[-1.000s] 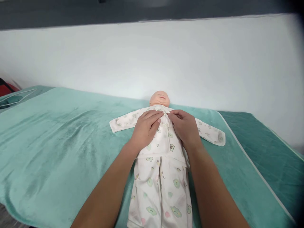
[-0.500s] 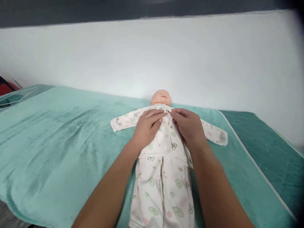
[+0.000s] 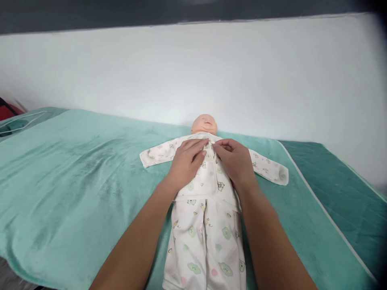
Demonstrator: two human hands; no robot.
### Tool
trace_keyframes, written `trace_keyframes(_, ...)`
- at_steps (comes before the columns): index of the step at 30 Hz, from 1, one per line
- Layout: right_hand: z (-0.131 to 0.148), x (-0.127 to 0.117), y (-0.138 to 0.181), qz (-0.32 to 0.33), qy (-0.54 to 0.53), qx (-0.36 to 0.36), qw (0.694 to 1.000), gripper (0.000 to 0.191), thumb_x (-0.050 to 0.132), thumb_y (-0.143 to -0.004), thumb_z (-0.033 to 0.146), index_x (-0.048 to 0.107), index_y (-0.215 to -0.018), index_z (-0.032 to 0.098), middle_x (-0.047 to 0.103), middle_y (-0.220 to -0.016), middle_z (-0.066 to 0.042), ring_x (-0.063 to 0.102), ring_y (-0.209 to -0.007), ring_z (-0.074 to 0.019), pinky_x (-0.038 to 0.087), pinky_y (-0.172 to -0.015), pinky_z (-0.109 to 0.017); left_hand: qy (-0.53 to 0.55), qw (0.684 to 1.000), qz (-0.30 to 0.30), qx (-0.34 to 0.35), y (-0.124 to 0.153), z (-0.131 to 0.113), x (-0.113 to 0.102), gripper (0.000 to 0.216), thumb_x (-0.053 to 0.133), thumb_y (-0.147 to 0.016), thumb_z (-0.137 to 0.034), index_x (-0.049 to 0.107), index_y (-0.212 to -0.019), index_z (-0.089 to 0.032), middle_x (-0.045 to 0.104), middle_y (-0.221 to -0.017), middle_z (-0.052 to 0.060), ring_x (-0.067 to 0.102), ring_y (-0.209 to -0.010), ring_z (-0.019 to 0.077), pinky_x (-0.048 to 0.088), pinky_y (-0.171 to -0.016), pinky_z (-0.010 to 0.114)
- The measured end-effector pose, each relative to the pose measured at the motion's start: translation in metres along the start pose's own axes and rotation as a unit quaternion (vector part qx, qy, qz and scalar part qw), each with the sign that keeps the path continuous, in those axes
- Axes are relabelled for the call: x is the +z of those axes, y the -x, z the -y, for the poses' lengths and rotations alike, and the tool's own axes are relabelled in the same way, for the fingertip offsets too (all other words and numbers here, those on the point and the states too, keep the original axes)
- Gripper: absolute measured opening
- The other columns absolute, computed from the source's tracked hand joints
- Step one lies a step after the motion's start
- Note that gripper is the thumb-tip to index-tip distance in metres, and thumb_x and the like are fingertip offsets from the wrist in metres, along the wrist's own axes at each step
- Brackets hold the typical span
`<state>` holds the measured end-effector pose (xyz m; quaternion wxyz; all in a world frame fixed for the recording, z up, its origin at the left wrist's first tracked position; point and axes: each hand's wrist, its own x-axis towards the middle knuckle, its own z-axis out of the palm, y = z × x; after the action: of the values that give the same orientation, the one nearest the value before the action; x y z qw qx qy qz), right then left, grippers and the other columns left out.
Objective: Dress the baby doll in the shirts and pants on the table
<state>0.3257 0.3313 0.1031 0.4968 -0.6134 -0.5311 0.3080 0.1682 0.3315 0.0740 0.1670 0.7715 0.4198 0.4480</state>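
A baby doll (image 3: 204, 122) lies on its back on a teal blanket (image 3: 75, 173), dressed in a white printed top (image 3: 208, 177) and matching trousers (image 3: 205, 245). My left hand (image 3: 186, 161) rests on the doll's chest, fingers together and pinching the left edge of the top's front opening near the collar. My right hand (image 3: 236, 161) lies on the other side of the chest, fingers curled and pinching the right edge of that opening. The fingertips of both hands meet just below the doll's neck. The doll's sleeves stretch out to either side.
A white wall rises directly behind the doll's head. A darker green cover (image 3: 341, 193) with a white piped edge lies to the right. At the far left a thin white cord (image 3: 21, 119) and something red (image 3: 7, 109) show.
Both hands stay at the collar; the fingertips have drawn slightly closer together at the top's opening. The view shifted very little.
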Motion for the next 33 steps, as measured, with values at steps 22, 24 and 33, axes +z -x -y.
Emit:
trace_keyframes(22, -0.003, 0.002, 0.001, 0.000, -0.003, 0.002, 1.000, 0.014, 0.066, -0.077, 0.034, 0.069, -0.080, 0.020, 0.063, -0.066, 0.002, 0.050, -0.061, -0.0135, 0.038, -0.063, -0.028, 0.126, 0.984, -0.013, -0.128, -0.031, -0.004, 0.001, 0.021, 0.059, -0.090, -0.026, 0.075, -0.103, -0.024, 0.076, -0.103, 0.002, 0.068, -0.101, 0.0199, 0.053, -0.093, 0.035)
trace_keyframes(24, -0.003, 0.003, 0.001, 0.001, -0.003, 0.003, 1.000, 0.014, 0.066, -0.077, 0.034, 0.069, -0.080, 0.020, 0.063, -0.066, 0.002, 0.050, -0.061, -0.0134, 0.038, -0.062, -0.028, 0.139, 0.981, -0.007, -0.138, -0.034, -0.003, 0.003, 0.018, 0.062, -0.087, -0.024, 0.075, -0.099, -0.024, 0.075, -0.100, 0.001, 0.069, -0.095, 0.0185, 0.054, -0.090, 0.034)
trace_keyframes(33, -0.005, 0.002, 0.001, 0.007, -0.029, 0.002, 1.000, 0.015, 0.066, -0.077, 0.034, 0.069, -0.079, 0.020, 0.062, -0.065, 0.002, 0.050, -0.061, -0.0133, 0.038, -0.061, -0.027, 0.079, 0.992, 0.012, -0.101, -0.029, 0.000, 0.004, 0.019, 0.057, -0.091, -0.023, 0.071, -0.104, -0.026, 0.066, -0.115, 0.004, 0.053, -0.122, 0.0227, 0.044, -0.108, 0.041)
